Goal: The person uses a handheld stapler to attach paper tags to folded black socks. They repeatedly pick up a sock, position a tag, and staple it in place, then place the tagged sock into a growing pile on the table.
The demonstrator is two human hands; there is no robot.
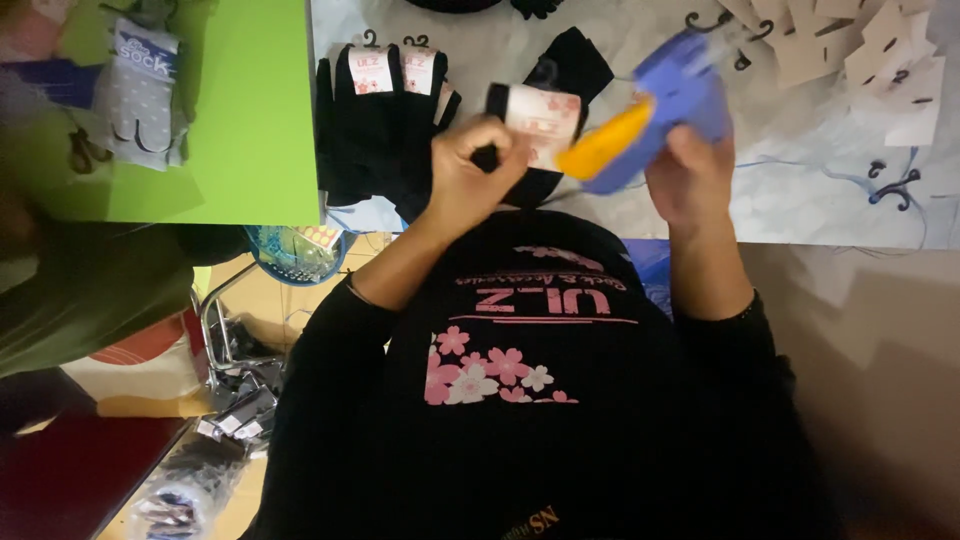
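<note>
My left hand (470,165) pinches a pair of black socks (570,70) by its white and pink paper label (540,120), held just above the white table (800,190). My right hand (690,175) grips a blue tagging gun with an orange trigger (650,115), its tip against the label. A stack of labelled black socks with small black hooks (375,120) lies to the left of my left hand.
A green sheet (250,120) with a grey packaged sock pair (140,90) lies at the left. Beige card labels (860,50) and loose black hooks (895,185) are scattered at the upper right. A blue basket (295,255) and bundles of dark items (235,410) sit below the table edge.
</note>
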